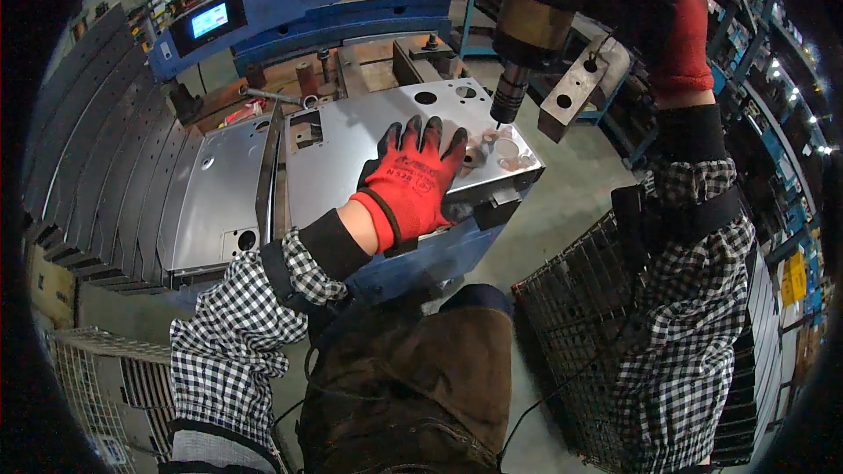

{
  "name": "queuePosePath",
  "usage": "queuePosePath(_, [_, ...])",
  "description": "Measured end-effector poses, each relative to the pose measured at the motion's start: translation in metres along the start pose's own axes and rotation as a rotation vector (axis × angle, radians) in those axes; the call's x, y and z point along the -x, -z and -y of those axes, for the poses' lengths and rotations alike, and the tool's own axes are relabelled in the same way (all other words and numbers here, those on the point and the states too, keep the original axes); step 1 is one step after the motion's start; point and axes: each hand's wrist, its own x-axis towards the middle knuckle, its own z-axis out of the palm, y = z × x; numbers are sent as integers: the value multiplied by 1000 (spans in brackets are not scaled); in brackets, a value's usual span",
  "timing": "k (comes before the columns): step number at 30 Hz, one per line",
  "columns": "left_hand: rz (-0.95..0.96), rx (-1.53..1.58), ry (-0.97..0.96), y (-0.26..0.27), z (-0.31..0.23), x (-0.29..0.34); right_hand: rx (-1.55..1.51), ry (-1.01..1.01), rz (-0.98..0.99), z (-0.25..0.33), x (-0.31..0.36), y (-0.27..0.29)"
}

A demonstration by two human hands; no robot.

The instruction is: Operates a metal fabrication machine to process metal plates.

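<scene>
My left hand, in a red glove with dark fingertips, lies flat with fingers spread on a shiny sheet-metal panel. The panel has round holes and a rectangular cut-out. Just right of that hand, a drilling machine's spindle points down, its thin bit tip close above the panel's right end. Wet-looking patches surround the holes there. My right hand, gloved alike, is raised at the upper right beside the machine's head. Its fingers are curled round a part that darkness hides.
Left of the panel lies another metal panel, next to a stack of dark sheet parts. Behind stands a blue machine with a lit screen. A metal block hangs right of the spindle. Wire baskets flank my legs.
</scene>
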Motion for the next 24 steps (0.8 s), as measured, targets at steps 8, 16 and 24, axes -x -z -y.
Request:
queuePosePath(8, [7, -22, 7, 0, -3, -2, 641, 445, -5, 4, 5, 7])
queuePosePath(16, [3, -6, -3, 3, 1, 0, 660, 629, -21, -7, 0, 11])
queuePosePath(24, [-29, -16, -15, -3, 2, -2, 648, 488, -32, 1, 5, 9])
